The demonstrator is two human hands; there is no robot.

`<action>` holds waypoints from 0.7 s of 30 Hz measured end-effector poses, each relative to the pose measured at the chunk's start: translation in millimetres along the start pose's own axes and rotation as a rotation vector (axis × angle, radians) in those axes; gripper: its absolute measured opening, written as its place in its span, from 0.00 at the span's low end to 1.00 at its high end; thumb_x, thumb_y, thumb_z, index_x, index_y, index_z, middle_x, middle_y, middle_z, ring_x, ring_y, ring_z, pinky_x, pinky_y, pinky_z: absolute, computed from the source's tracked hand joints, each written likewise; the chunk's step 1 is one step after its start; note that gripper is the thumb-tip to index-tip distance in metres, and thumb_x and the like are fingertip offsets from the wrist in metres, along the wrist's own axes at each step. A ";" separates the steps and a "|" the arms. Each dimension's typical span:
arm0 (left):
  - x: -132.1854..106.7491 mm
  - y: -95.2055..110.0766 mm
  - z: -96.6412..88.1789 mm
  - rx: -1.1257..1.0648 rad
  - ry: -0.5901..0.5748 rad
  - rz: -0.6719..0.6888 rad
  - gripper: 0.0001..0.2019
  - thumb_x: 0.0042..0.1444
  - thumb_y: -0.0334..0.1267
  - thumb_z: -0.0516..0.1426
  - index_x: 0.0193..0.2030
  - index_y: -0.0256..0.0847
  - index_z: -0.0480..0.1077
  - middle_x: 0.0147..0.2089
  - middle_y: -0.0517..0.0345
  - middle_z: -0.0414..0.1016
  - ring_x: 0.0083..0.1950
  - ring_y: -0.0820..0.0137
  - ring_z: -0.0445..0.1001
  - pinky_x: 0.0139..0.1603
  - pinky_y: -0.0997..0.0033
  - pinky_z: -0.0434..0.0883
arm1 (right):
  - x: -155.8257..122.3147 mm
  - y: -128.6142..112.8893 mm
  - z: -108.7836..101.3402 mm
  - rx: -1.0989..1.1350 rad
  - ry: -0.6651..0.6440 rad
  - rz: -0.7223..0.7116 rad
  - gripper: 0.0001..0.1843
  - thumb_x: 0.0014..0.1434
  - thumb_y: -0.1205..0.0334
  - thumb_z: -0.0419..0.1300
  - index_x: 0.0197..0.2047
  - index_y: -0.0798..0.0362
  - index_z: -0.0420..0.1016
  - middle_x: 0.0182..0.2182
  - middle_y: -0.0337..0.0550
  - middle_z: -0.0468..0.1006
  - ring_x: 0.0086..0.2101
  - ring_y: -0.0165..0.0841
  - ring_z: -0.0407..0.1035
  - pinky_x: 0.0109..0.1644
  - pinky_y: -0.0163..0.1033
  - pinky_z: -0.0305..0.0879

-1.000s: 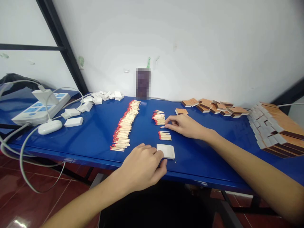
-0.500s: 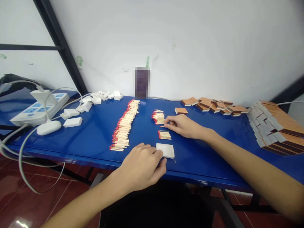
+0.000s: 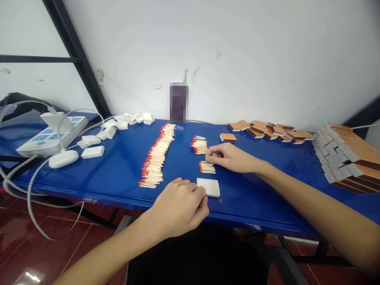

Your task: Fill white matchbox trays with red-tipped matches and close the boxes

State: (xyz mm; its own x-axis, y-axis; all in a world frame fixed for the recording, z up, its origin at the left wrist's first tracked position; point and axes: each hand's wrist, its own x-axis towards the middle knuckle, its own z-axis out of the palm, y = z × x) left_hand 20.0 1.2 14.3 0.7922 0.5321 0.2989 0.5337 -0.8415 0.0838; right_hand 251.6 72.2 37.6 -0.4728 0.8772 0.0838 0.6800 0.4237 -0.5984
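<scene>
By the front edge of the table, my left hand (image 3: 182,206) is curled around the left end of a white matchbox tray (image 3: 211,187), thumb and fingers closed on it. Behind the tray lies a short row of red-headed matches (image 3: 208,167). My right hand (image 3: 233,157) has its thumb and index finger pinched at the top of this row, on a match mostly hidden by the fingertips. Just beyond them is another small cluster of matches (image 3: 198,145). Left of both, a long band of matches (image 3: 157,158) runs toward the wall.
White trays (image 3: 93,152) lie scattered at the left, beside a power strip (image 3: 50,134) with looping cables. Orange matchbox sleeves (image 3: 228,137) lie at the back right, near a stack of flattened sleeves (image 3: 347,158). A blurred dark object (image 3: 179,103) stands against the wall.
My right hand has brought the single match toward me, from between the two small groups to the nearer row. The left hand stays on the tray. The view has shifted slightly.
</scene>
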 end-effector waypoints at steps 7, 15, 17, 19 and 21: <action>1.1 -0.8 -0.2 0.006 0.004 -0.001 0.12 0.65 0.33 0.51 0.29 0.40 0.65 0.27 0.60 0.70 0.29 0.65 0.69 0.34 0.62 0.60 | 2.3 11.5 4.2 -0.104 0.166 -0.016 0.12 0.64 0.55 0.54 0.39 0.54 0.75 0.20 0.32 0.62 0.22 0.27 0.55 0.29 0.36 0.50; 0.6 0.0 0.7 0.002 0.004 0.000 0.12 0.65 0.33 0.51 0.28 0.40 0.65 0.27 0.60 0.70 0.29 0.65 0.69 0.34 0.62 0.60 | 6.9 15.7 10.7 -0.177 0.200 -0.055 0.13 0.64 0.57 0.54 0.41 0.54 0.77 0.18 0.32 0.61 0.21 0.28 0.55 0.29 0.36 0.49; 0.6 0.2 0.7 -0.001 0.005 -0.001 0.12 0.65 0.33 0.51 0.28 0.40 0.65 0.27 0.60 0.70 0.29 0.65 0.69 0.34 0.63 0.60 | 7.7 14.3 11.1 -0.176 0.198 -0.057 0.13 0.64 0.57 0.54 0.40 0.54 0.77 0.18 0.31 0.60 0.20 0.28 0.55 0.28 0.36 0.49; 0.2 0.2 0.6 0.000 0.007 0.001 0.12 0.65 0.33 0.51 0.28 0.40 0.65 0.27 0.60 0.70 0.29 0.65 0.69 0.34 0.63 0.60 | 8.1 13.0 11.1 -0.179 0.200 -0.057 0.12 0.64 0.58 0.54 0.39 0.54 0.76 0.18 0.31 0.59 0.21 0.27 0.54 0.28 0.35 0.49; -0.1 -0.1 0.3 0.002 0.009 0.001 0.12 0.65 0.33 0.51 0.28 0.40 0.65 0.27 0.60 0.70 0.29 0.65 0.69 0.34 0.62 0.60 | 8.3 12.0 10.9 -0.187 0.200 -0.055 0.11 0.63 0.58 0.55 0.37 0.54 0.76 0.18 0.31 0.59 0.21 0.27 0.54 0.28 0.35 0.49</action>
State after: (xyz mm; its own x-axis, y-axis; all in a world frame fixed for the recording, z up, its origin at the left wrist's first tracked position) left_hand 19.9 1.3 14.0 0.7901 0.5305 0.3071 0.5334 -0.8419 0.0819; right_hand 249.8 82.1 22.5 -0.4046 0.8709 0.2791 0.7565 0.4902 -0.4329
